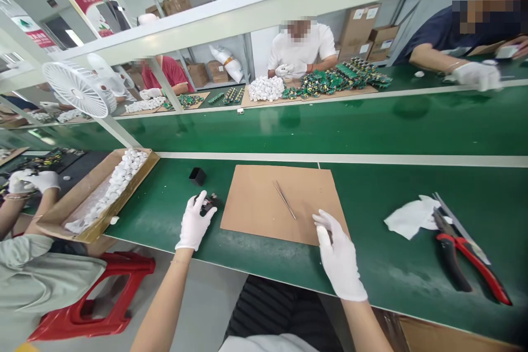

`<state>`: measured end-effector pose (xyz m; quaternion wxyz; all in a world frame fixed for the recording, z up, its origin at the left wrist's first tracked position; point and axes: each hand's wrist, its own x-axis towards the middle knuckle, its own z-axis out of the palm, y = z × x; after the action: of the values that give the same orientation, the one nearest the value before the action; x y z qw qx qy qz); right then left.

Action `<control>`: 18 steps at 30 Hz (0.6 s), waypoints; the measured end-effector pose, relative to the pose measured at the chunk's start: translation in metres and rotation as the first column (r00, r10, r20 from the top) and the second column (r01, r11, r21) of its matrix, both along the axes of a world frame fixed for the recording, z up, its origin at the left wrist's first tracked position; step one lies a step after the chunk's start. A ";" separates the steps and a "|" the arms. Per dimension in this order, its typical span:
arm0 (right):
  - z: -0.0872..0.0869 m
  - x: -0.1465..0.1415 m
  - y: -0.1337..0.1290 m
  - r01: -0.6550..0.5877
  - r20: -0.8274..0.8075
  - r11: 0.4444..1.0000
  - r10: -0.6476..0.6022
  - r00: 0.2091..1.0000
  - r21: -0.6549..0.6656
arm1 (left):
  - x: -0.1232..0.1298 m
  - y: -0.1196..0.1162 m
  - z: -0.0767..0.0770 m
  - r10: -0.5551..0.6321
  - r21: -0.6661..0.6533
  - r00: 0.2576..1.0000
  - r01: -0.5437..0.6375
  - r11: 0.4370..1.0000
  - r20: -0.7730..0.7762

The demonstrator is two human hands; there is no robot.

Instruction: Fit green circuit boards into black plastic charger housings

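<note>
My left hand, in a white glove, has its fingers curled round a small dark part on the green bench, left of a cardboard sheet. The glove hides much of that part, so its kind is unclear. Just beyond it stands a small black open box. Over the sheet's right edge rests my right hand, also gloved, fingers apart with nothing in them. Metal tweezers lie slantwise on the cardboard, between my two hands.
To the right lie red-and-black pliers, a crumpled white cloth and a grey metal tool. At left a cardboard tray holds white pieces. Across the green belt, co-workers sit behind heaped circuit boards.
</note>
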<state>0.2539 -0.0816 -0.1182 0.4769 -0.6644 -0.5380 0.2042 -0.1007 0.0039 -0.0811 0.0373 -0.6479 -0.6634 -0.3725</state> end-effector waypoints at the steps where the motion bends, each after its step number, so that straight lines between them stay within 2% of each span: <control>1: 0.000 0.000 0.000 -0.001 -0.004 1.000 0.001 1.000 -0.007 | -0.001 -0.001 0.000 -0.011 -0.014 1.000 0.011 1.000 -0.004; 6: -0.004 0.002 -0.001 -0.020 0.013 1.000 0.021 1.000 -0.011 | -0.005 -0.005 -0.001 0.104 0.086 0.993 -0.109 0.990 0.056; 10: -0.005 0.002 -0.001 -0.014 0.001 1.000 0.014 1.000 -0.008 | -0.006 -0.006 -0.002 0.060 -0.002 0.991 -0.060 0.998 0.121; 12: -0.006 0.003 -0.001 -0.021 0.000 1.000 0.021 1.000 -0.019 | -0.007 -0.008 0.000 0.069 -0.002 0.980 -0.070 0.998 0.185; 15: -0.007 0.003 -0.002 -0.024 0.017 1.000 0.024 1.000 -0.016 | -0.006 -0.009 0.001 0.095 0.021 0.942 -0.107 0.994 0.321; 18: -0.008 0.004 -0.002 -0.020 0.031 1.000 0.020 0.999 -0.006 | 0.000 -0.010 0.003 0.047 -0.033 0.877 -0.036 0.999 0.478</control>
<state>0.2576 -0.0832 -0.1265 0.4645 -0.6634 -0.5515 0.2001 -0.1010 -0.0061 -0.0779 -0.1273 -0.5218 -0.6700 -0.5125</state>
